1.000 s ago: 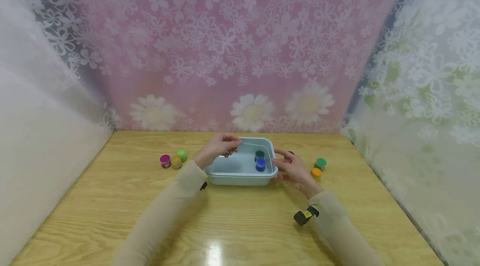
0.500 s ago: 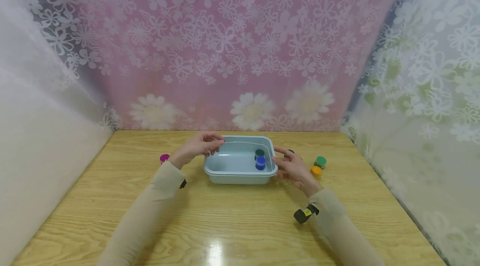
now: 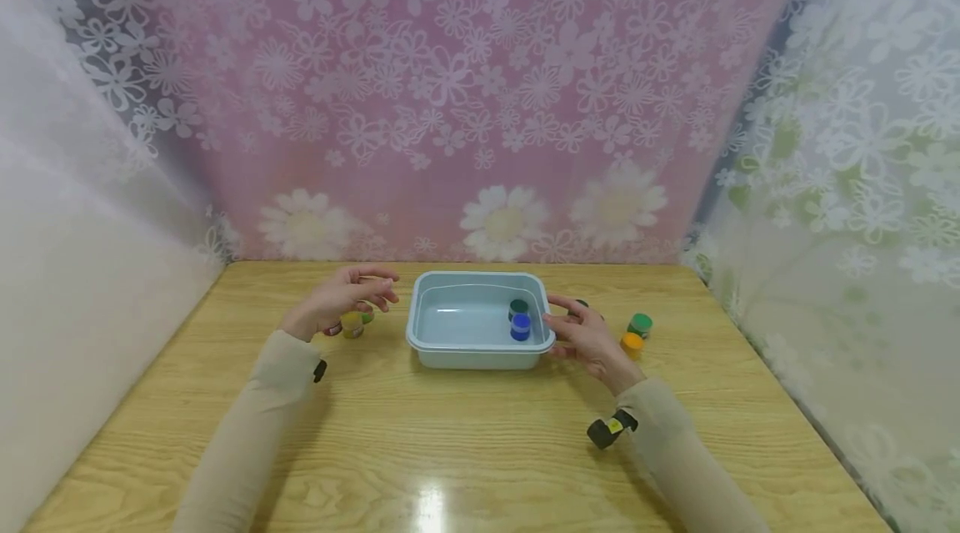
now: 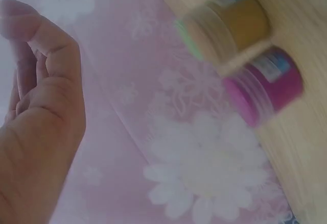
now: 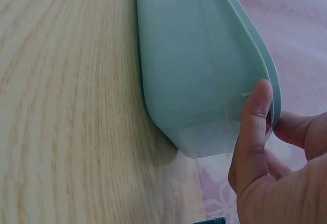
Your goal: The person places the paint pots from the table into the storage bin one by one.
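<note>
The right hand grips the light-blue tub's right rim, thumb on its wall. The left hand hovers, fingers relaxed and empty, above the yellow jar and magenta jar.

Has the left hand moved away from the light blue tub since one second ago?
Yes. The left hand went left, off the tub rim, and now hovers over the small jars.

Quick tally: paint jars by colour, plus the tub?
blue jar: 1
dark green jar: 1
green jar: 1
orange jar: 1
yellow jar: 1
light green jar: 1
magenta jar: 1
dark-lidded jar behind the right hand: 1
tub: 1
Total: 9
</note>
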{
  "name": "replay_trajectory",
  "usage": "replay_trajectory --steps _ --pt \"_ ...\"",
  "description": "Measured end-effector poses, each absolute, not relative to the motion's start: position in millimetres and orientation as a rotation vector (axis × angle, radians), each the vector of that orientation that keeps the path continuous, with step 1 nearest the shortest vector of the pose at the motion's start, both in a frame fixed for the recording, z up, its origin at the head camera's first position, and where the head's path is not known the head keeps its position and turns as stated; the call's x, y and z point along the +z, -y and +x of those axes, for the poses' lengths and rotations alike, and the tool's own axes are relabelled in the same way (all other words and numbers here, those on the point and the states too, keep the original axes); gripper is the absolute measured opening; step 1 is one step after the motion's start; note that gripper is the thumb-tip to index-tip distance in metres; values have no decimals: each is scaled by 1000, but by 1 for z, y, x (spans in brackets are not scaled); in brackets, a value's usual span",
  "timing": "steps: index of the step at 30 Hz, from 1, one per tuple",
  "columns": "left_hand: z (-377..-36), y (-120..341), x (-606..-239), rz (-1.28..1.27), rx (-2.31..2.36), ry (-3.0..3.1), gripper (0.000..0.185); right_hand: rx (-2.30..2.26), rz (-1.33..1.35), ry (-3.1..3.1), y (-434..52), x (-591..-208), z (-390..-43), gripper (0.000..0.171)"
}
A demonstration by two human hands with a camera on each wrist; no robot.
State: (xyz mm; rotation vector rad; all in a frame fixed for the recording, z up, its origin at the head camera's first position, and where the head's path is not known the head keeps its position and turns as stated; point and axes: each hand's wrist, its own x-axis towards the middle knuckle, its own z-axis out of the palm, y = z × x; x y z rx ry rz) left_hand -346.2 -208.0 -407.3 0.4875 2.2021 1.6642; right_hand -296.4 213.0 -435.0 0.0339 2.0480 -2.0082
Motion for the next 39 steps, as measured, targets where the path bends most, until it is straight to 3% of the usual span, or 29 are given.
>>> replay_trajectory --steps 22,39 --pt "-333 292 -418 390 1504 -2440 46 -1997 38 -2052 -212 -435 -296 58" --pt "-338 308 -443 241 1457 -2326 62 -1986 38 -2066 -212 -436 -297 58"
